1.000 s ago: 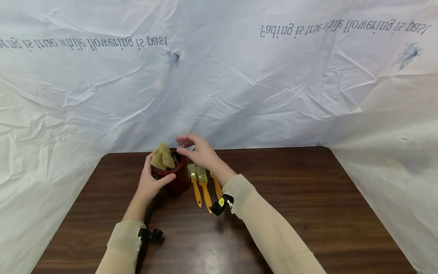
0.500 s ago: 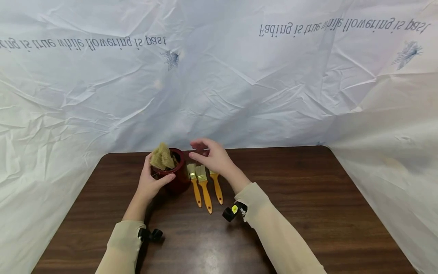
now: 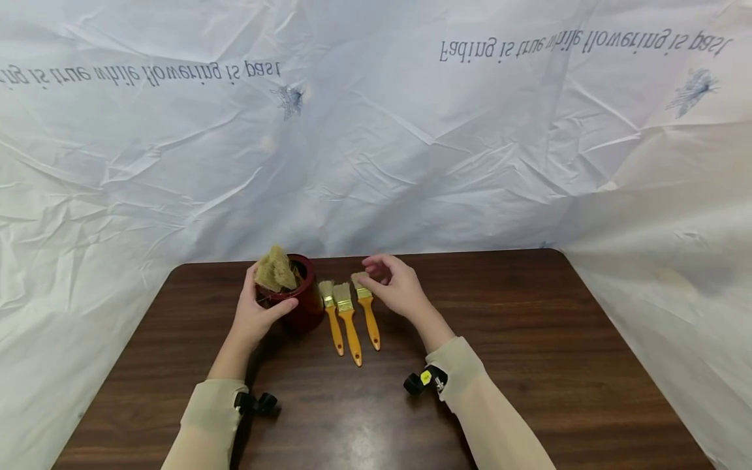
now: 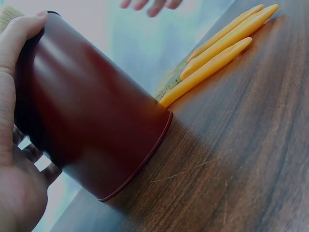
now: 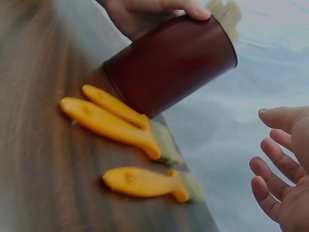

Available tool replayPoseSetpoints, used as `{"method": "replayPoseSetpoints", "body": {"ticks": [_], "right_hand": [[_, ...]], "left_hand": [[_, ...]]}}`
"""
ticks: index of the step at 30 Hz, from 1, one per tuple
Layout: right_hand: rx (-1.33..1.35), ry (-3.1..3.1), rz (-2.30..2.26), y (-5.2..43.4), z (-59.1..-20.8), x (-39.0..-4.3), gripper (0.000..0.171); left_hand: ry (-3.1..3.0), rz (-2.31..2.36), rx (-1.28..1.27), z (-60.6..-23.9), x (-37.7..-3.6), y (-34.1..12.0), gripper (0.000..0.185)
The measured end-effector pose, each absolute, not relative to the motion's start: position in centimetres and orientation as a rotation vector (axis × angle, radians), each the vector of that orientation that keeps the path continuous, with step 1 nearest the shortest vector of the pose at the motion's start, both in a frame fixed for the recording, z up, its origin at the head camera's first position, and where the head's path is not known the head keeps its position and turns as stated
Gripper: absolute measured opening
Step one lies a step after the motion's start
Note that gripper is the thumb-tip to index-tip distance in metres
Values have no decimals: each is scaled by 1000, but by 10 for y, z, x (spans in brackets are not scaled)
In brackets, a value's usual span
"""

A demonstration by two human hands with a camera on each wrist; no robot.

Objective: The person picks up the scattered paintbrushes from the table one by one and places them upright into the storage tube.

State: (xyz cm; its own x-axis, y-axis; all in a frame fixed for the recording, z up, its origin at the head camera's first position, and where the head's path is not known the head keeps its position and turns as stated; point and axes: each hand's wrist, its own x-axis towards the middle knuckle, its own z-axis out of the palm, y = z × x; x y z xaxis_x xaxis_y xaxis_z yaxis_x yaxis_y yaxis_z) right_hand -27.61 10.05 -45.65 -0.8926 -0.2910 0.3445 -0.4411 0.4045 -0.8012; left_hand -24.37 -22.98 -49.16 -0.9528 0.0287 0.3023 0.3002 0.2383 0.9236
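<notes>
the right-hand brush [image 3: 373,324] lies on the dark wooden table [image 3: 529,359], just under the right hand [image 3: 402,290]; in the head view the thumb covers part of its bristles. its long axis runs roughly front to back, bristles toward the far edge, handle toward the person, so from the hand it lies below and toward the person. of the 2 hands, the right is clearly nearer. that hand holds nothing: its fingers are loosely bent, apart from the brush in the right wrist view.

to the left, the middle brush [image 3: 352,333] and the left-hand brush [image 3: 335,326] lie close together, pointing much the same way. the left-hand brush is right beside the dark red pot [image 3: 307,313]; i cannot tell if they touch. the left hand [image 3: 251,316] grips the pot near its rim, thumb across the front, with a pale fibrous bundle [image 3: 274,271] sticking out at the top.

on the pale sheet [image 3: 352,170], flipped upside down, 1 printed line [image 3: 587,44] reads "fading is true while flowering is past". no brand shows on the brushes or pot.
</notes>
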Motion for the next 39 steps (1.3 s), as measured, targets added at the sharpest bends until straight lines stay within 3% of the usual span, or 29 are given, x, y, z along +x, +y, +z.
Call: {"method": "replayPoseSetpoints", "body": {"ticks": [15, 39], "right_hand": [[439, -2671, 1441, 104, -495, -267, 38], [376, -2845, 1245, 90, -507, -260, 47]], "left_hand": [[-2237, -1829, -361, -491, -242, -230, 88], [-2187, -1791, -385, -492, -241, -232, 84]]}}
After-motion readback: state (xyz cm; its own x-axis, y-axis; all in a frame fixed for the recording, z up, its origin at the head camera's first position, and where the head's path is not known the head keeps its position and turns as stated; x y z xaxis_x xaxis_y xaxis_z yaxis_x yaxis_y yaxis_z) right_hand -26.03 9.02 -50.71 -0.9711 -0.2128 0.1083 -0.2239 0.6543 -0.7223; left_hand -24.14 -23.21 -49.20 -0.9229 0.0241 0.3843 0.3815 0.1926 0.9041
